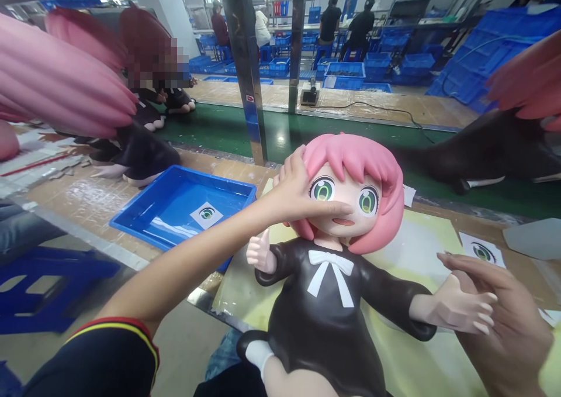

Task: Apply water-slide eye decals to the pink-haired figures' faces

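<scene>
A large figure (322, 321) with pink hair, green eyes, a black dress and a white bow leans back in front of me, its arms spread. My left hand (291, 189) is closed on the side of its head, fingers at the hair and thumb across the cheek beside the mouth. At the right, my right hand (512, 309) is just behind the figure's outstretched hand, which covers part of my palm. Its visible fingers are extended; whether they touch the figure I cannot tell. Beyond those fingers lies an eye decal (482, 249) on white paper.
A blue tray (184, 207) with shallow liquid holds another eye decal (207, 214). Yellowish padding (421, 233) lies under the figure. More pink-haired figures (144, 151) stand left and right along the green conveyor (210, 131). A metal post (248, 69) rises ahead. People sit in the background.
</scene>
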Motion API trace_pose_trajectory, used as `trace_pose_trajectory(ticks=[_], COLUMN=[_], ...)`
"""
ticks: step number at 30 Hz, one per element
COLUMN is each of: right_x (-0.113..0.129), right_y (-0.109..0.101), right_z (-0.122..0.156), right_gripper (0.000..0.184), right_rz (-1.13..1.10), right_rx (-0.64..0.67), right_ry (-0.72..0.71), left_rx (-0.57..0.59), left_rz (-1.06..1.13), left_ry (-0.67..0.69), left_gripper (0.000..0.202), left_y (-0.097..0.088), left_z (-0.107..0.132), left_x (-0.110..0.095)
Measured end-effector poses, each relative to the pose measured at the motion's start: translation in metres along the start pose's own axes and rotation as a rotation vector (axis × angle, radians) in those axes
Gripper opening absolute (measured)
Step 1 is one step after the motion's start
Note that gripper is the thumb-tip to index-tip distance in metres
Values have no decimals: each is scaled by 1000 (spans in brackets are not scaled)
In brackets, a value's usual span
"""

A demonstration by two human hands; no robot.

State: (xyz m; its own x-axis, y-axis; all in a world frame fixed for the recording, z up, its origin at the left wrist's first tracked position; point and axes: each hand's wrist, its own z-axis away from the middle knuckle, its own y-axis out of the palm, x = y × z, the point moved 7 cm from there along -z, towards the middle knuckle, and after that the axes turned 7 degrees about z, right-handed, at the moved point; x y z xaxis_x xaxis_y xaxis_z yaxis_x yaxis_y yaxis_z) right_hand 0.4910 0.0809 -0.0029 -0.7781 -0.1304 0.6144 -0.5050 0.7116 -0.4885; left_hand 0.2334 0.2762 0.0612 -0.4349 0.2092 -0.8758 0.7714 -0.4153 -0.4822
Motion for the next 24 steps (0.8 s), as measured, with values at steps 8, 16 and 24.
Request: trace_pose_trajectory(ticks=[8, 16, 24], right_x=[18, 25, 16], right_y=[9, 14, 20], right_z=[17, 17, 24], right_gripper=[18, 34, 42], right_rz=[-374, -492, -469], right_rx=[-11, -85, -36], right_ry=[192, 299, 351], left_rx=[29, 15, 22], left_rz=[-59, -37, -28], left_ry=[-59, -19, -40], left_gripper=[165, 165, 167], left_y=[2, 2, 3], left_z=[3, 1, 3], left_x=[2, 3, 6])
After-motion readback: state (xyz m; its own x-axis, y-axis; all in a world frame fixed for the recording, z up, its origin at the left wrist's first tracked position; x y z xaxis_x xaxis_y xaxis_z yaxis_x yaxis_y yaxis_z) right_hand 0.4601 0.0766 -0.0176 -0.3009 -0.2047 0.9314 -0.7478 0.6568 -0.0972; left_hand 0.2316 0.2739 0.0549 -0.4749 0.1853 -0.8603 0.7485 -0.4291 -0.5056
